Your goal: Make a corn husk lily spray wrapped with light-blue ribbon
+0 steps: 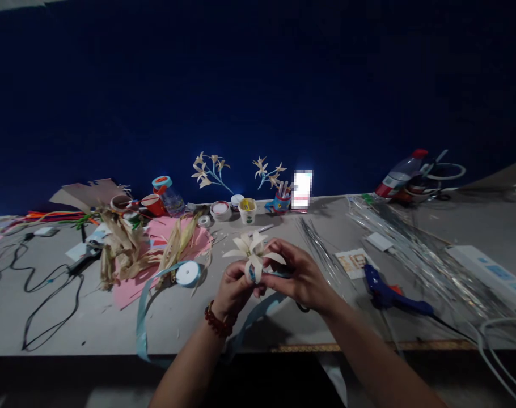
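Observation:
A cream-coloured flower (253, 249) with pointed petals faces up between my two hands, above the table's middle. My left hand (236, 286), with a red bead bracelet at the wrist, pinches the flower's base, where a bit of blue shows. My right hand (298, 276) is closed on a blue ribbon beside the flower, its fingers bent near the petals. A light blue ribbon (142, 317) runs from a roll (188, 273) on the left, droops over the table's front edge and rises toward my hands.
Dried husks (124, 246) lie on pink paper (126, 292) at left. Finished flower stems (215, 173) stand behind small tubs (247, 211). A blue glue gun (389, 297), thin wires (320, 243) and clear plastic packs (432, 258) lie at right. A lit phone (301, 190) stands at the back.

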The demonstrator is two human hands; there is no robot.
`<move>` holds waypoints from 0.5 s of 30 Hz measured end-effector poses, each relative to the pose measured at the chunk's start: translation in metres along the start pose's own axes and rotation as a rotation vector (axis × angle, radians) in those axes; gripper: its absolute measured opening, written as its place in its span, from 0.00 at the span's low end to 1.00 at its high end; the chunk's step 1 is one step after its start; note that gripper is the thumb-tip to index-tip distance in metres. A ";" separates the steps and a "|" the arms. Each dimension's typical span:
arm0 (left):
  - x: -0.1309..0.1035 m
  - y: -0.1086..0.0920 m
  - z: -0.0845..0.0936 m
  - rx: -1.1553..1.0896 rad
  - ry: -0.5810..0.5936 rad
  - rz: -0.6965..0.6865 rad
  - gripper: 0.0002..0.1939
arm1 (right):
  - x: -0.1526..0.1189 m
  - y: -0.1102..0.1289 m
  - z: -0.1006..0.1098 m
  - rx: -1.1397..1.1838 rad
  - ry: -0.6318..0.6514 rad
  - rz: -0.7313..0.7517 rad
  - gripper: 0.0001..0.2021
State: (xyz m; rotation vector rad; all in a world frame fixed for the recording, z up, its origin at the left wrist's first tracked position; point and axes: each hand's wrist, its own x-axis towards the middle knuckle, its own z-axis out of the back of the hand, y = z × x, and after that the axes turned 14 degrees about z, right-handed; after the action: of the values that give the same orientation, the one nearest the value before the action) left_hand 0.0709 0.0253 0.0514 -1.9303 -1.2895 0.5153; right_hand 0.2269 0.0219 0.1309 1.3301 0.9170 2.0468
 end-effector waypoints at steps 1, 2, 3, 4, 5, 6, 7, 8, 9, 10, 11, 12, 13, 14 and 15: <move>0.000 0.000 -0.001 -0.004 -0.001 0.004 0.15 | 0.000 0.001 0.000 0.011 0.004 -0.002 0.12; 0.000 0.000 -0.001 -0.009 -0.001 0.007 0.15 | 0.000 0.002 0.000 0.019 0.002 0.001 0.11; 0.000 0.000 -0.002 -0.014 -0.001 0.010 0.15 | 0.000 0.003 0.000 0.030 -0.002 0.008 0.10; 0.000 0.000 -0.002 -0.020 0.000 0.012 0.15 | 0.001 0.003 0.000 0.037 -0.003 0.016 0.08; 0.000 0.000 -0.003 -0.025 0.001 0.014 0.15 | 0.002 0.004 0.000 0.042 0.004 0.027 0.07; 0.000 0.000 -0.003 -0.029 0.004 0.016 0.15 | 0.002 0.004 0.001 0.043 0.015 0.042 0.05; 0.000 0.000 -0.002 -0.033 0.007 0.018 0.14 | 0.003 0.004 0.001 0.037 0.030 0.055 0.04; 0.000 0.000 -0.002 -0.037 0.010 0.019 0.14 | 0.003 0.003 0.002 0.023 0.045 0.068 0.03; 0.000 0.001 -0.001 -0.041 0.013 0.020 0.13 | 0.003 0.002 0.003 0.002 0.050 0.084 0.02; 0.000 0.001 -0.001 -0.044 0.015 0.021 0.13 | 0.003 0.001 0.003 -0.021 0.050 0.102 0.03; 0.001 0.002 0.000 -0.048 0.017 0.021 0.12 | 0.003 0.000 0.003 -0.038 0.049 0.117 0.03; 0.001 0.002 0.000 -0.051 0.018 0.021 0.12 | 0.002 -0.001 0.003 -0.047 0.049 0.128 0.03; 0.001 0.002 0.001 -0.054 0.018 0.022 0.11 | 0.002 -0.002 0.003 -0.047 0.051 0.136 0.03; 0.001 0.003 0.001 -0.058 0.020 0.021 0.11 | 0.002 -0.002 0.003 -0.042 0.058 0.143 0.03; 0.000 0.003 0.001 -0.061 0.020 0.021 0.11 | 0.002 -0.002 0.003 -0.038 0.062 0.152 0.02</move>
State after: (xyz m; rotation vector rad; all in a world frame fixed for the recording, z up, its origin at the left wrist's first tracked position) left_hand 0.0722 0.0254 0.0486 -1.9965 -1.2868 0.4707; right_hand 0.2294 0.0253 0.1311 1.3593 0.8216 2.2207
